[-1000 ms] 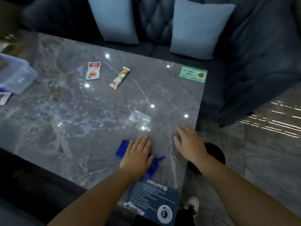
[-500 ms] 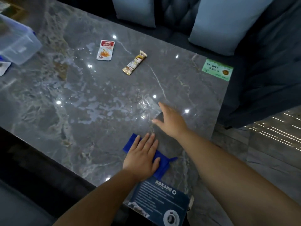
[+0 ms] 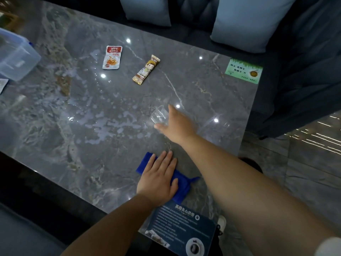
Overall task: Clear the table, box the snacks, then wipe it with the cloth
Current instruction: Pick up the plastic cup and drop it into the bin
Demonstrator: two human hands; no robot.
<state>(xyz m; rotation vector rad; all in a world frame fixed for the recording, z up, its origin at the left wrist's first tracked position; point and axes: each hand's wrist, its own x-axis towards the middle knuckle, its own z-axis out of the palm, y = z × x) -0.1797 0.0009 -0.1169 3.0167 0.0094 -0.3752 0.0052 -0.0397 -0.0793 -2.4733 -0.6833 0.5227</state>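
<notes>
I see the clear plastic cup (image 3: 160, 115) lying on its side on the grey marble surface (image 3: 92, 126), my right hand (image 3: 177, 124) against it, fingers straight. My left hand (image 3: 158, 179) presses flat on the rumpled blue cloth (image 3: 181, 185). The gold bar wrapper (image 3: 146, 72) lies diagonally beside the red-and-white sachet (image 3: 112, 57).

Two snack packets (image 3: 112, 57) (image 3: 146, 69), one clear cup (image 3: 159, 115), one blue cloth (image 3: 181, 185), one plastic box (image 3: 16, 56), two cushions (image 3: 147, 10) (image 3: 247, 23).
</notes>
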